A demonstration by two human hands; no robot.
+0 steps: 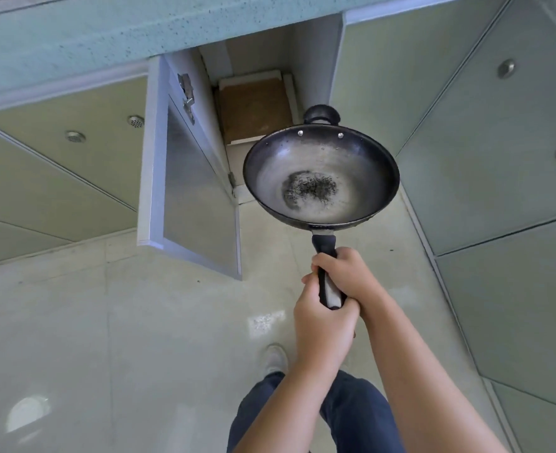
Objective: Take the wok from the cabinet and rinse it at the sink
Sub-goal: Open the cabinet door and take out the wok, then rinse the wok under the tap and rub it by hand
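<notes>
A dark metal wok [322,173] with a black patch of residue at its bottom hangs in the air in front of the open cabinet [263,93]. It has a small loop handle on the far side and a long black handle toward me. My left hand [324,317] grips the end of the long handle from below. Just above it, my right hand [345,276] wraps the same handle. The wok is level, bowl facing up, outside the cabinet. No sink is in view.
The cabinet door [188,178] stands swung open to the left of the wok. A speckled green countertop edge [106,31] runs above. Closed cabinet fronts with round knobs flank both sides. Pale floor tiles [123,322] lie below, with my leg and shoe.
</notes>
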